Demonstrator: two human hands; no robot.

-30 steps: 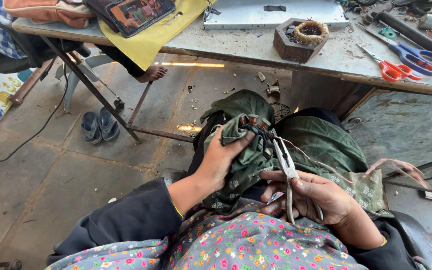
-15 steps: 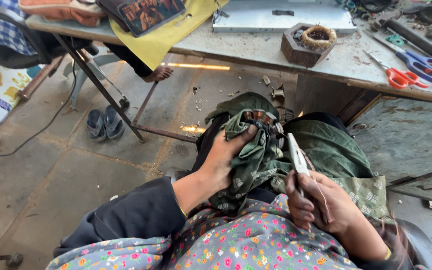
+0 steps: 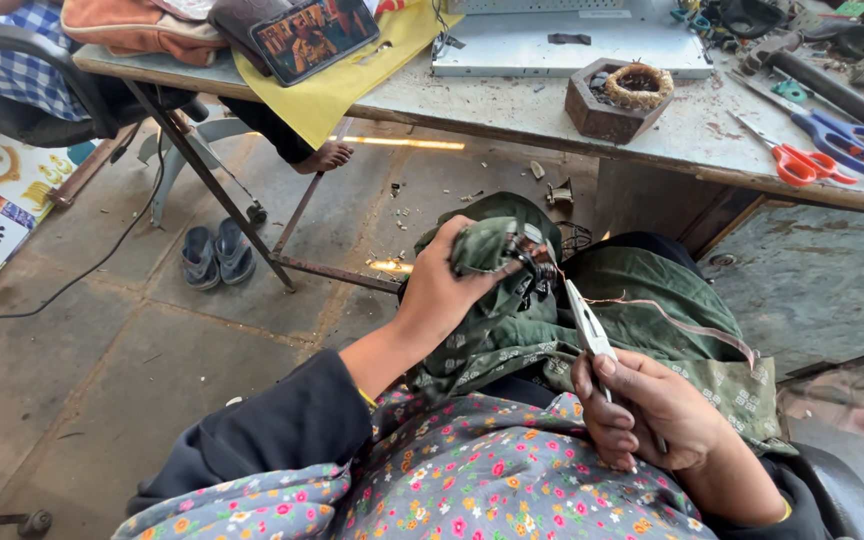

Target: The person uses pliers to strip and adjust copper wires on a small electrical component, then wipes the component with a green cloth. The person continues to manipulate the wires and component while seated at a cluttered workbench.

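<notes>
A: Left hand (image 3: 444,290) clamps the cloth-wrapped motor part (image 3: 512,252) over the lap, clear of the surface (image 3: 552,110) edge

B: Right hand (image 3: 652,410) grips pliers (image 3: 588,325) just beside it; bare floor (image 3: 102,350) lies left

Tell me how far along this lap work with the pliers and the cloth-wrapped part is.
Done: the dark wound part sits wrapped in the green cloth on the lap, and a thin wire trails loose from it. In hand: the left hand clamps cloth and part, while the right hand holds the pliers pointing at it, tips just short. Left: windings still sit on the part; how many is hidden.
</notes>
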